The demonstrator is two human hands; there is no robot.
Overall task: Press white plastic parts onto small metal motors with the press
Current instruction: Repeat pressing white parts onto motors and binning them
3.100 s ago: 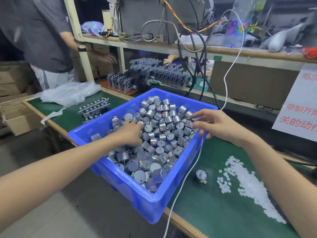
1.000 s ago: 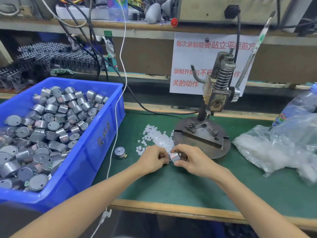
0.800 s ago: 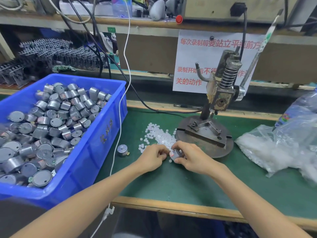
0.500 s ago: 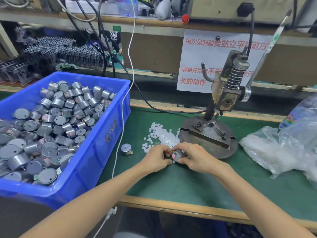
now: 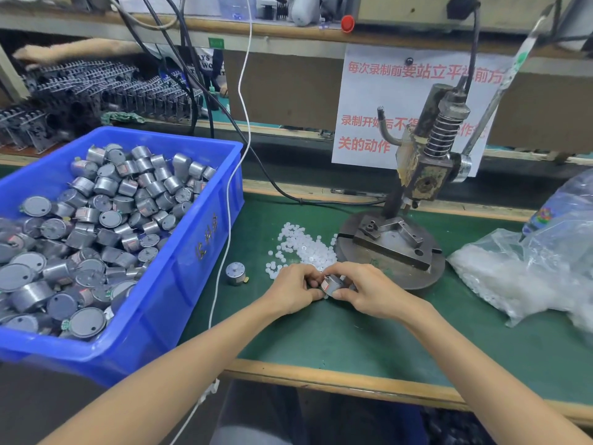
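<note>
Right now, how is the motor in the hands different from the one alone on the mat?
The held motor is pinched between the left hand and right hand, tilted sideways; the lone motor stands flat, untouched. The held motor is by the press base; the lone motor is nearer the blue bin. Both are small silver cylinders.

Motor [image 5: 332,284] mostly hidden by left hand [image 5: 292,290] and right hand [image 5: 369,293]. Can't tell if white part on it. Bin [image 5: 179,277] cut off left, bag [image 5: 529,277] right.

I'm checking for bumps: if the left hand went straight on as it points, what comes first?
The motor in the right hand; the left hand touches it with its fingertips. Beyond, probably the press base, depth unclear.
</note>
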